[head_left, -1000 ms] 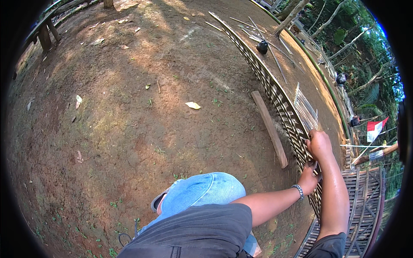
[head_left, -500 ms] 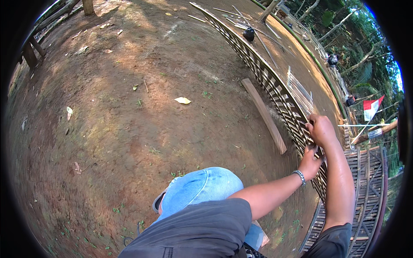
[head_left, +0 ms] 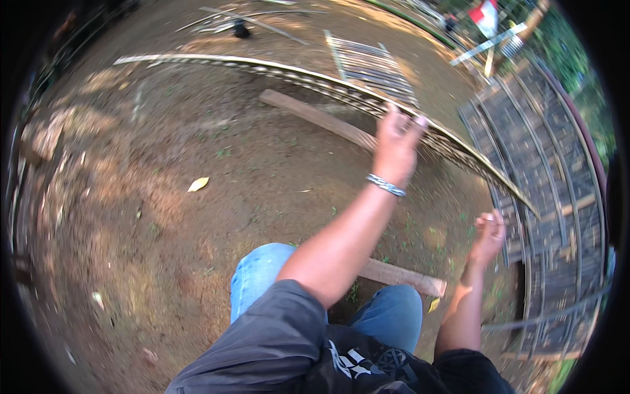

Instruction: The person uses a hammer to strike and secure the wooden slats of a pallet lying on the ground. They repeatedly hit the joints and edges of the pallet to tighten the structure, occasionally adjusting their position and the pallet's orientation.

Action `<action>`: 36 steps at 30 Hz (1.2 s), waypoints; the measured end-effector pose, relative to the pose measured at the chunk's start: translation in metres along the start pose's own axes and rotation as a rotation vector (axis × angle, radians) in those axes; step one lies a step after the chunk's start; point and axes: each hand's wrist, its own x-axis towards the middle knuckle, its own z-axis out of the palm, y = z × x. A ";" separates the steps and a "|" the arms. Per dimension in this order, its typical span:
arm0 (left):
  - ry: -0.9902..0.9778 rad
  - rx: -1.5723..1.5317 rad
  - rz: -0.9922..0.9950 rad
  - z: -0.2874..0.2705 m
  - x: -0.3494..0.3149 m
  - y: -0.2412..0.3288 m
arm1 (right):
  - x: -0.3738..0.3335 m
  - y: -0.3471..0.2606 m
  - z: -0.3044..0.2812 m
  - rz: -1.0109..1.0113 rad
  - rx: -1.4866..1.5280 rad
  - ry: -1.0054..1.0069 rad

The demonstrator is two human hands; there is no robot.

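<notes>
A long, narrow bamboo lattice panel (head_left: 328, 88) stands on edge across the ground in front of me and curves down to the right. My left hand (head_left: 398, 141), with a bracelet at the wrist, is closed over the panel's upper edge. Apart from the panel, below its right end, is my right hand (head_left: 489, 240). Its fingers are curled together, with a small pale spot at their tips that is too blurred to name. Behind my left hand, a wooden beam (head_left: 315, 119) lies along the near side of the panel.
Another wooden plank (head_left: 420, 279) lies by my knees. A large woven bamboo panel with ribs (head_left: 545, 151) is at the right. Beyond the lattice lie a slatted bamboo rack (head_left: 371, 65), loose strips and a black bag (head_left: 241, 29). A red and white flag (head_left: 484, 18) hangs at the back.
My view has turned to the right. My right hand has left the lattice and dropped toward me, while my left hand is now on its upper edge.
</notes>
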 end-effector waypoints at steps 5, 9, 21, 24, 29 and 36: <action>-0.055 -0.043 -0.060 0.016 -0.005 0.039 | -0.093 0.142 -0.072 0.968 -0.035 0.184; 0.017 0.047 -0.066 0.021 0.005 0.033 | -0.166 0.248 -0.072 1.341 -0.212 0.294; -0.014 0.027 -0.110 0.023 -0.005 0.044 | -0.272 0.282 0.006 1.627 -0.675 0.365; -0.019 0.040 -0.141 0.014 -0.013 0.045 | -0.239 0.272 0.019 1.723 -0.683 0.473; 0.000 0.033 -0.154 0.008 -0.024 0.039 | -0.215 0.276 0.026 1.838 -0.716 0.667; -0.046 -0.017 -0.194 -0.007 -0.015 0.048 | -0.208 0.272 0.032 1.850 -0.682 0.730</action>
